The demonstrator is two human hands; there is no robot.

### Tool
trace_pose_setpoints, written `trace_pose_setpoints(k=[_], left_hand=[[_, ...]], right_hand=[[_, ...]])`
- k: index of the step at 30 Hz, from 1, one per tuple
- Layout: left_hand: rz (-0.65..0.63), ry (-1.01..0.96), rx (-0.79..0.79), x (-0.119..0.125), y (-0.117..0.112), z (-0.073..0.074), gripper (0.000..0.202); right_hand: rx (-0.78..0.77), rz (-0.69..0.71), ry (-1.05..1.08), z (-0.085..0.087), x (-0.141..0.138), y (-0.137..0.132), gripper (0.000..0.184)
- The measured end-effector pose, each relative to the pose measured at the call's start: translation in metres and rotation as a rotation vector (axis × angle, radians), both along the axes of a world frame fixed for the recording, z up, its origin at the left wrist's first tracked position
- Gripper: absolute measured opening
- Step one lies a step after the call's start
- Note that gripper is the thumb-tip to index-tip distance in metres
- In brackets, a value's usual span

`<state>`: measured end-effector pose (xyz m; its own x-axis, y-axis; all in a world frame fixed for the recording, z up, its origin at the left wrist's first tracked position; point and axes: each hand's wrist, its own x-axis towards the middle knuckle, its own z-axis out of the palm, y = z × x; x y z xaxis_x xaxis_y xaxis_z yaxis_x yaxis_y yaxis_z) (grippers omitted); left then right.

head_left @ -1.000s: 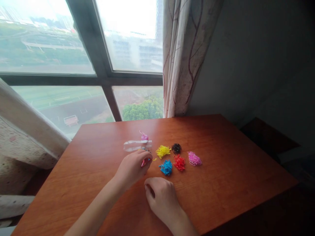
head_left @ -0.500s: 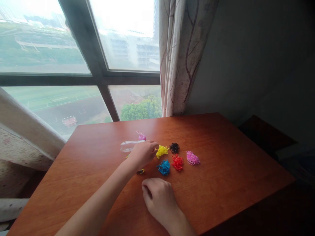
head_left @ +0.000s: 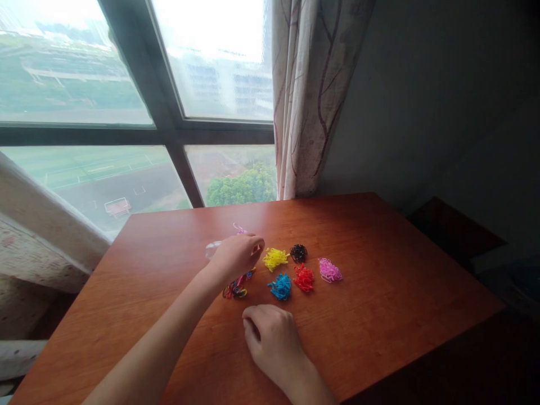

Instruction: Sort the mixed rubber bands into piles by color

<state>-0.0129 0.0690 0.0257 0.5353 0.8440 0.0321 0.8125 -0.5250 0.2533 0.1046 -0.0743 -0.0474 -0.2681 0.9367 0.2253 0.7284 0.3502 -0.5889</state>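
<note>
Change: left hand (head_left: 236, 256) now off the yellow pile (head_left: 275, 259), mixed pile (head_left: 237, 289) showing more; that reach seems over.
Left fingers: curled inward; cannot tell if clamped on anything.
Right hand (head_left: 274, 340): loosely curled on table (head_left: 392, 292); contents hidden.
Single-colour piles: five; yellow, black (head_left: 298, 253), blue (head_left: 280, 287), red (head_left: 304, 278), pink (head_left: 330, 270).
Mixed piles: one, partly behind left hand.
Clear container (head_left: 211, 248): one, mostly hidden.

Brown, wood-grained table (head_left: 400, 264). With the blue pile of looped bands (head_left: 280, 287) as clock centre: yellow pile (head_left: 275, 259) at twelve; black pile (head_left: 298, 253) at one; red pile (head_left: 304, 278) and, farther out, pink pile (head_left: 330, 270) between two and three; mixed-colour pile (head_left: 238, 291) at nine, clear plastic object (head_left: 212, 249) at ten, pink looped item (head_left: 241, 230) at eleven, all three partly hidden.
</note>
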Motion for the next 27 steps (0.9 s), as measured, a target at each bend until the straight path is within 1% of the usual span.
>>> trace_pose_setpoints(k=[4, 11, 15, 18, 22, 25, 27], left_hand=[[0.05, 0.027, 0.001, 0.003, -0.007, -0.003, 0.019], [0.063, 0.064, -0.025, 0.017, -0.015, -0.016, 0.018], [0.052, 0.058, -0.039, 0.015, -0.017, -0.017, 0.013], [0.042, 0.039, -0.037, 0.007, -0.021, -0.012, 0.013], [0.062, 0.021, -0.033, -0.014, -0.033, -0.008, 0.015], [0.099, -0.015, -0.032, -0.033, -0.044, -0.011, 0.017], [0.151, -0.068, -0.029, -0.045, -0.053, -0.015, 0.017]], right_hand=[[-0.007, -0.003, 0.002, 0.0, 0.0, 0.0, 0.016], [-0.009, -0.014, -0.006, -0.001, 0.001, 0.0, 0.015], [-0.007, -0.012, -0.018, -0.001, 0.0, 0.0, 0.015], [0.0, -0.007, -0.017, -0.002, 0.001, 0.0, 0.015], [0.008, -0.022, -0.015, -0.002, 0.0, -0.001, 0.016], [0.0, -0.056, -0.035, -0.001, -0.004, -0.001, 0.015], [-0.02, -0.091, -0.068, 0.001, -0.007, 0.001, 0.014]])
